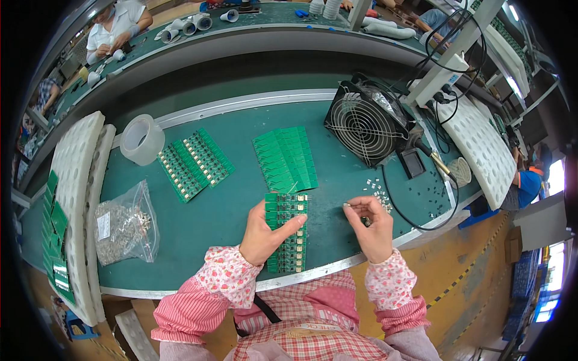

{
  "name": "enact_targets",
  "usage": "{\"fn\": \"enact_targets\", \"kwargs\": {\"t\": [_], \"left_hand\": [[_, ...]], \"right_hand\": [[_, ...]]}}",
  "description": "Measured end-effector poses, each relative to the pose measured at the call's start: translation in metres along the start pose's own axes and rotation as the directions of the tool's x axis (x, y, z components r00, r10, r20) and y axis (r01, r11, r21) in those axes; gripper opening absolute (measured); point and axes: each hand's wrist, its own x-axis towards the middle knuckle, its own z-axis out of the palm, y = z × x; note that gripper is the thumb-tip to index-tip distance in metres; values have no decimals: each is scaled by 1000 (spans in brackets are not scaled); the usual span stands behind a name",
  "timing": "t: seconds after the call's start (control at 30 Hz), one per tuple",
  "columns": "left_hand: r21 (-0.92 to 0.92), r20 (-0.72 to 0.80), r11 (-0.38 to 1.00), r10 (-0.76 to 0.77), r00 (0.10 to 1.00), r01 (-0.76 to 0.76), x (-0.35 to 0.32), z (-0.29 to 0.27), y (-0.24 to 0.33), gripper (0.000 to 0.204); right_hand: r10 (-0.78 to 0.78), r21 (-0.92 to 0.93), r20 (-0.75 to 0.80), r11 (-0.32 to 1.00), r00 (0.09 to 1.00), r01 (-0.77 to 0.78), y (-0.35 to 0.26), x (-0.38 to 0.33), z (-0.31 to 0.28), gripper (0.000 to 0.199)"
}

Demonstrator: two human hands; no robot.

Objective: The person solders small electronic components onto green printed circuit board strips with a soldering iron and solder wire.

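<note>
My left hand [263,234] is closed on a green circuit board panel [291,263] at the table's front edge, its thumb lying across the face. White square parts and pin rows line the panel. To its right, my right hand [374,227] is raised with thumb and forefinger pinched around a tiny pale electronic component [347,206]. The other fingers curl inward, and a few small parts show in the palm. Loose white components [379,194] lie scattered just beyond that hand. Behind the held panel, several bare green boards [288,157] overlap on the green table.
Two populated panels [203,157] lie left of centre beside a tape roll [142,139]. A bag of parts [125,228] and white foam trays [75,204] stand at left. At right are a black fan [363,123], a soldering iron [442,165] and its looping cable [404,221].
</note>
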Motion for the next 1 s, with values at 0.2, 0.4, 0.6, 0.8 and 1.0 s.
{"fn": "enact_targets", "kwargs": {"t": [0.2, 0.4, 0.6, 0.8, 1.0], "left_hand": [[5, -17, 1000, -9, 1000, 9, 0, -1, -1, 24], [19, -9, 1000, -11, 1000, 11, 0, 0, -2, 23], [-12, -24, 1000, -19, 1000, 18, 1, 0, 0, 23], [11, -28, 1000, 9, 1000, -9, 0, 1, -1, 23], [25, -18, 1000, 8, 1000, -7, 0, 0, 0, 23]], "right_hand": [[-430, -641, 87, 666, 898, 381, 6, 5, 1, 13], [-13, -70, 128, 997, 992, 22, -4, -3, 0, 17], [164, 457, 297, 840, 941, -291, -12, -1, 10, 18], [192, 445, 319, 834, 928, -325, -12, -3, 16, 17], [187, 462, 325, 824, 927, -328, -14, -2, 25, 14]]}}
